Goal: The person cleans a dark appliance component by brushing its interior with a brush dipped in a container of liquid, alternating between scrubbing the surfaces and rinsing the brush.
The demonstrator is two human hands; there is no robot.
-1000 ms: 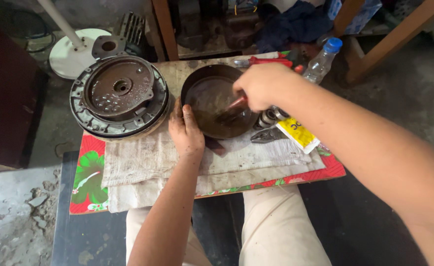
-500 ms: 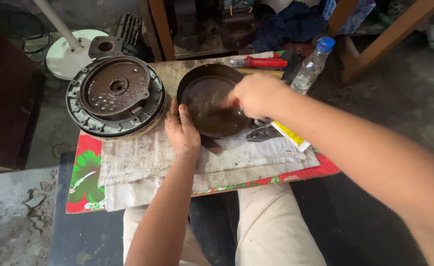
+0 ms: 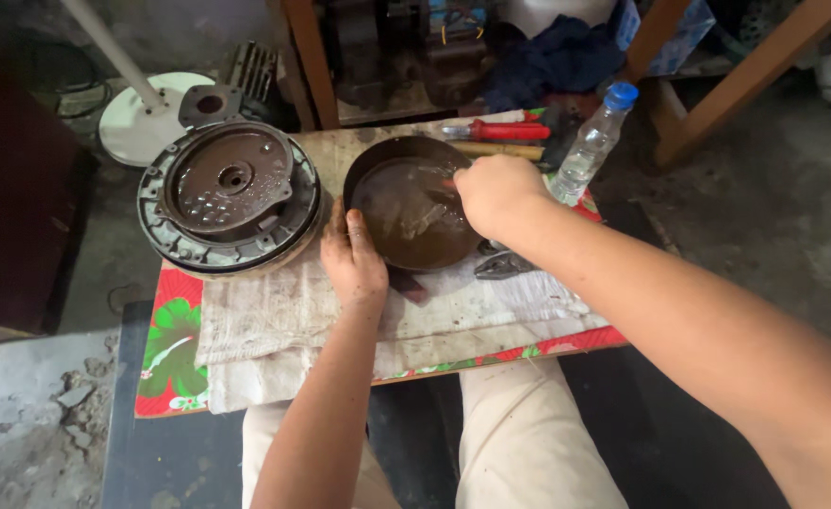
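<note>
View from above the seated person, read from left to right. At far left a round metal housing (image 3: 230, 196), grey-rimmed with a rust-brown centre plate, rests on the stained cloth (image 3: 283, 311) that covers the small table (image 3: 165, 349). Just beside it stands the dark round pan (image 3: 413, 202), holding a shallow pool of murky brown liquid. The left hand (image 3: 353, 256), grimy, lies flat with fingers together against the pan's near-left rim, steadying it; it has kept this place over the last second. The right hand (image 3: 496, 193) is curled into a loose fist over the pan's right edge; a second ago a reddish tool handle showed in its grip, slanting into the liquid, but now the fist hides it, so what it pinches cannot be told. Over that second the hand has travelled within the pan from lower right to upper right, and the liquid surface shows fresh ripples, which suggests a continuing stirring or scrubbing stroke, not a finished one. Below the right wrist lie pliers (image 3: 502, 265); behind the pan lies a red-handled tool (image 3: 495, 131), and at right stands a clear bottle (image 3: 592, 143) with a blue cap
</note>
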